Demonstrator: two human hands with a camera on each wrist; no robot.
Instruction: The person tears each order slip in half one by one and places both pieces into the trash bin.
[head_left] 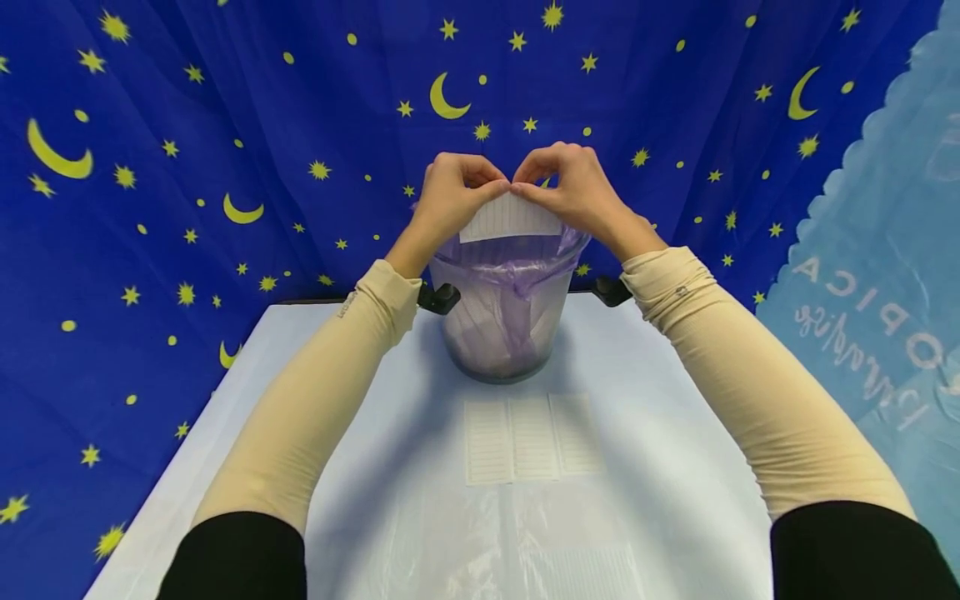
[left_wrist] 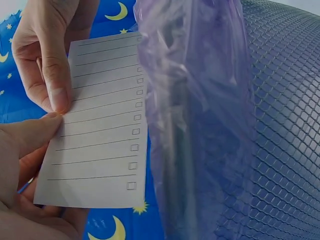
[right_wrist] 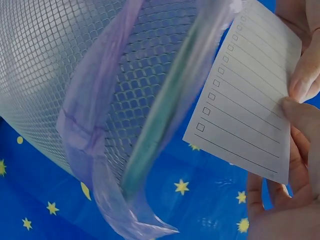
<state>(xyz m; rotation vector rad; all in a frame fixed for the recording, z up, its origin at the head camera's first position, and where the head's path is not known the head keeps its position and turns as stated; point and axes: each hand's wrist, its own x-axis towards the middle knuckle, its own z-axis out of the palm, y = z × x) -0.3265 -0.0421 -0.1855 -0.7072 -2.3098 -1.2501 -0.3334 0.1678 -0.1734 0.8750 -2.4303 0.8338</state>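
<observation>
Left hand (head_left: 454, 190) and right hand (head_left: 576, 185), equally near, pinch thumb-to-finger the far long edge of the paper (head_left: 510, 220), which hangs toward six o'clock, long axis nine-to-three, over the bin (head_left: 482, 315).

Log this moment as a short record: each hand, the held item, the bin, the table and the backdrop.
Left hand: pinches the held sheet at its upper edge
Right hand: pinches the same edge, thumb tip beside the other thumb
Held sheet: white, ruled, with small checkboxes along one side
Bin: upright, mesh-patterned, purple liner folded over its rim
Sheet against liner: contact unclear
Table: three pale ruled sheets side by side in front of the bin
Backdrop: blue cloth, yellow moons and stars
</observation>
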